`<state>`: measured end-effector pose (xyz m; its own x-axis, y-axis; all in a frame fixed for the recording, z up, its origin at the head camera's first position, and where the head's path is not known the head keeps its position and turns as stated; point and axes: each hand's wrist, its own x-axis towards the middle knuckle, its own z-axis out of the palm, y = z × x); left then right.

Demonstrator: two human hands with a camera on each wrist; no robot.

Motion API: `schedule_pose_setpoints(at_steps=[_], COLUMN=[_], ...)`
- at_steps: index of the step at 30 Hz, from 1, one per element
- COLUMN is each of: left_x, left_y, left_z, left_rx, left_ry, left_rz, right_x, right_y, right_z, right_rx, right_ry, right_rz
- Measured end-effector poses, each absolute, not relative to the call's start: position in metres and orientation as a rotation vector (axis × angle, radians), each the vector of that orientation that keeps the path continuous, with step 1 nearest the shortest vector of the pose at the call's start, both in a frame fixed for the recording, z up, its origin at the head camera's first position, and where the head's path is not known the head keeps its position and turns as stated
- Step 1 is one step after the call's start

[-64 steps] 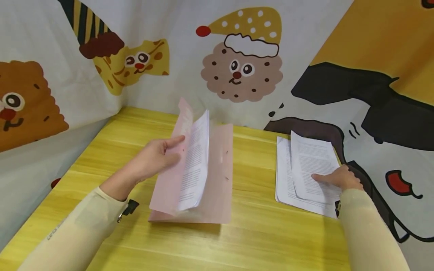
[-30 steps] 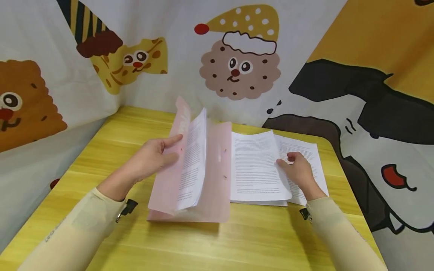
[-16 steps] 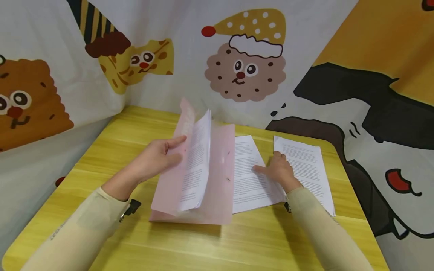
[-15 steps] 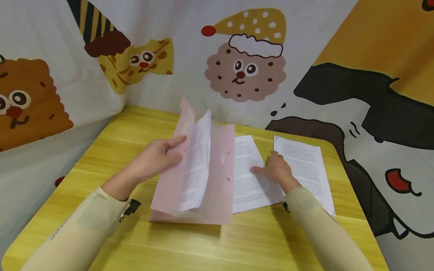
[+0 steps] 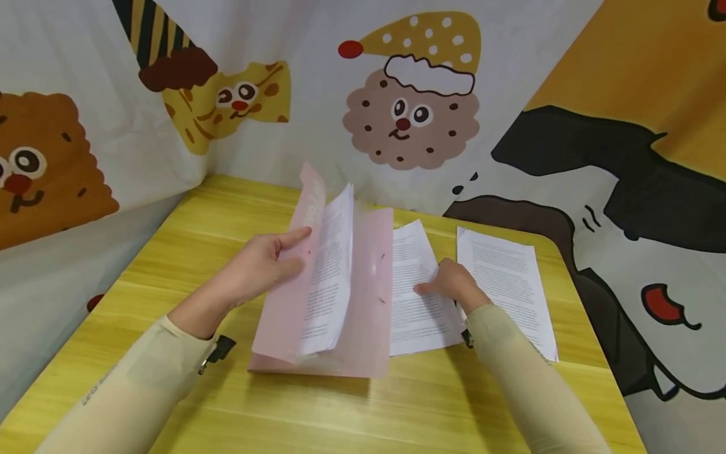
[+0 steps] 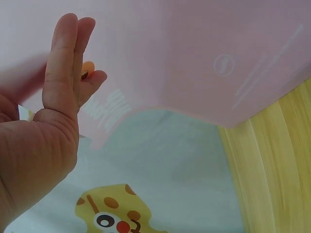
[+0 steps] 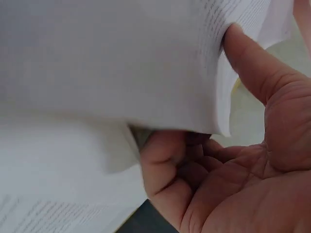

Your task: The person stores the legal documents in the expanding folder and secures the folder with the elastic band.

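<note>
On a yellow wood-grained table (image 5: 170, 258), a pink folder (image 5: 371, 315) is opened partway, its translucent front cover (image 5: 278, 318) being held tilted up by the left hand (image 5: 255, 261); the cover is pinched near its free edge, with nearly straight fingers. Inside the folder, printed pages (image 5: 329, 271) are raised on a slant beside the cover. To the folder's right, loose sheets (image 5: 416, 321) are gripped by the right hand (image 5: 450, 282): the thumb is pressed on the printed face, and the other fingers are curled beneath the sheets' edge. Whether these sheets are tucked under the folder or only set against it cannot be told. To the right of that hand, further printed paper (image 5: 507, 277) is laid flat. Behind the table, a white cloth (image 5: 317, 88) printed with cartoon figures is hung.
</note>
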<state>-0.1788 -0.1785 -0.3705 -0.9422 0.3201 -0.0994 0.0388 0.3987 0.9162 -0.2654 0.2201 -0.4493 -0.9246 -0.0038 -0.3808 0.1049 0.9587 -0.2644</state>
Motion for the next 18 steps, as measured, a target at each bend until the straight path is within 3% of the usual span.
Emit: schedule_pose_setpoints(at_steps=[12,18], left_x=[-0.178,-0.178], left_y=[-0.176,-0.179], left_z=[-0.37,-0.369], left_rx=[0.328,0.313], left_ry=[2.399,2.398], left_rz=[1.567,1.567], right_x=[-0.253,-0.25], right_y=[0.223,0.228], right_z=[-0.456,-0.454], right_rx=[0.059,-0.074], right_ry=[2.701,2.57], right_rz=[-0.848,-1.113])
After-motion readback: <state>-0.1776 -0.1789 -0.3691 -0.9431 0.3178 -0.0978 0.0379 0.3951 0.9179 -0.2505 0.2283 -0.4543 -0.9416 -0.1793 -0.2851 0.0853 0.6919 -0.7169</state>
